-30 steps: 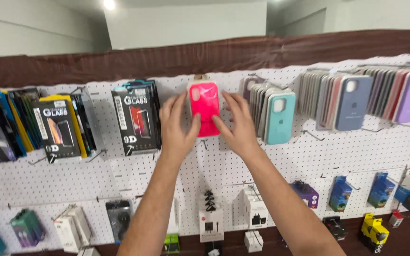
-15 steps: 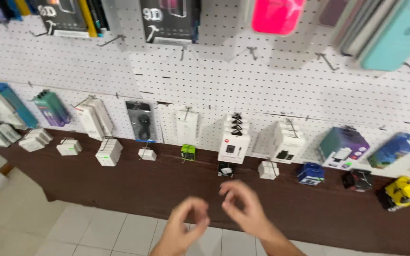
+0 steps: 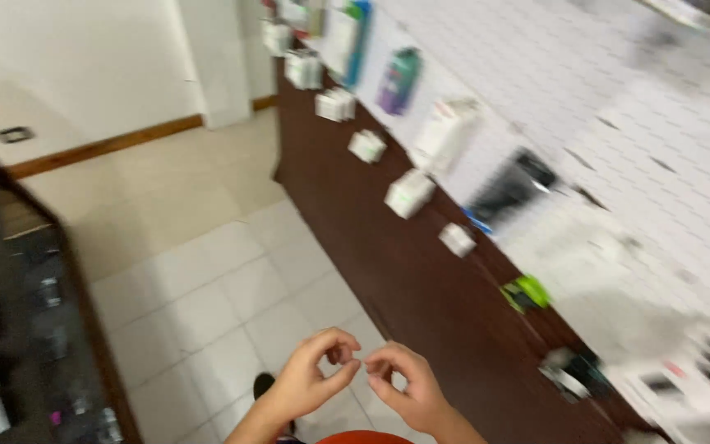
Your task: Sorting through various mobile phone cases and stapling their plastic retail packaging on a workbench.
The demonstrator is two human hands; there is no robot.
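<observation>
A pale tiled floor [image 3: 207,288] runs beside a dark wooden ledge [image 3: 421,288] below a white pegboard wall [image 3: 659,164], all blurred. Near, low in view, the left hand [image 3: 310,382] and right hand [image 3: 404,386] meet fingertip to fingertip, loosely curled, holding nothing visible. Small white boxes [image 3: 408,193] hang at the wall's foot, details smeared.

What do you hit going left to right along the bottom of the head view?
Dark display case → tiled floor → left hand → right hand → dark wood ledge → green item → blurred white boxes.
</observation>
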